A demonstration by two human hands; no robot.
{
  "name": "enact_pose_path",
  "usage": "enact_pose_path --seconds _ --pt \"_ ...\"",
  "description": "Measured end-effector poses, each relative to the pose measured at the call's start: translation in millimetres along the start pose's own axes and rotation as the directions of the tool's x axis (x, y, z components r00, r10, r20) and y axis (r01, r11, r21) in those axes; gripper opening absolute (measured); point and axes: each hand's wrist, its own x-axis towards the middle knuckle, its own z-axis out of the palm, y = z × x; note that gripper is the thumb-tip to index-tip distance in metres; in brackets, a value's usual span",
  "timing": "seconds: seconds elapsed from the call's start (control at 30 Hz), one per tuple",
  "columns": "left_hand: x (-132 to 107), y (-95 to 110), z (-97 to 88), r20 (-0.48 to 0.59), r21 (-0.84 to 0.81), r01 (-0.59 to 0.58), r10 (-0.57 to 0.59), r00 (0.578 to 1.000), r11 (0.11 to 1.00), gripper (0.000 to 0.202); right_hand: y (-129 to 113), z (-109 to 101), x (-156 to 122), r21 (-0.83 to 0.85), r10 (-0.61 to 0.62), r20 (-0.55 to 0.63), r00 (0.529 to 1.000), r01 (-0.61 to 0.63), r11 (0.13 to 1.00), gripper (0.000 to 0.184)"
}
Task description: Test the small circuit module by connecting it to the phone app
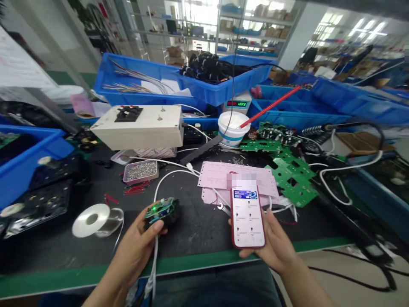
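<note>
My left hand (139,245) holds a small round device with an exposed green circuit board (160,209) on top, a green light lit on it. A white cable (155,260) runs from the device down past my wrist and another loops back across the black mat. My right hand (275,243) grips a red-edged smartphone (247,217) upright, its bright screen showing a list of small icons. Both hands hover just above the near edge of the workbench (198,230).
Pink paper forms (223,175) and green circuit boards (294,179) lie behind the phone. A solder spool (92,219), a tray of screws (140,171), a beige switch box (140,125), a white tub (233,128) with a red stick, a soldering iron (319,130) and blue bins (179,81) crowd the bench.
</note>
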Motion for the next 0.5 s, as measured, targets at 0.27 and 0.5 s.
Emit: enact_pose_path --seconds 0.27,0.5 --pt "-1.7 4.8 3.1 0.034 -0.047 0.000 0.002 0.999 0.999 0.068 1.3 -0.7 0.6 0.080 -0.076 -0.025 0.997 0.078 0.994 0.043" --pt "-3.1 2.4 2.2 0.046 0.048 0.005 -0.007 0.999 0.999 0.077 -8.2 19.0 11.8 0.010 -0.105 -0.202 0.974 0.109 0.994 0.038"
